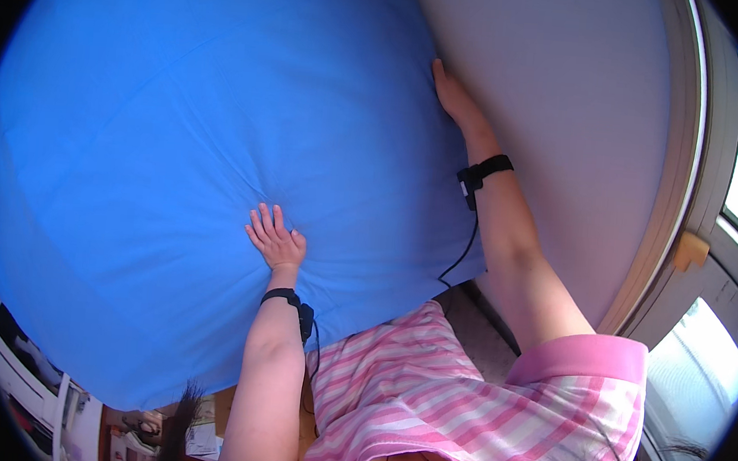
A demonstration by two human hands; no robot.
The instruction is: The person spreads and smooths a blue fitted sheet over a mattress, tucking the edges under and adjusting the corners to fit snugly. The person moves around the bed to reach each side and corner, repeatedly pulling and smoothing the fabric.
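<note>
**One broad, bright-blue cloth sheet (152,127), left and centre**

White papers (204,439) show at lower left, any writing too small to read. Of two bare hands, the left hand (276,239) lies open on the cloth, fingers spread. The right hand (456,99) touches its right edge, fingers partly hidden; whether it grips, I cannot tell. A smooth, pale wall (586,118) stands beside.

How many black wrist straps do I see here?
2: one black strap around the left wrist, another black strap around the right wrist. Neither wrist is covered by a sleeve.
</note>
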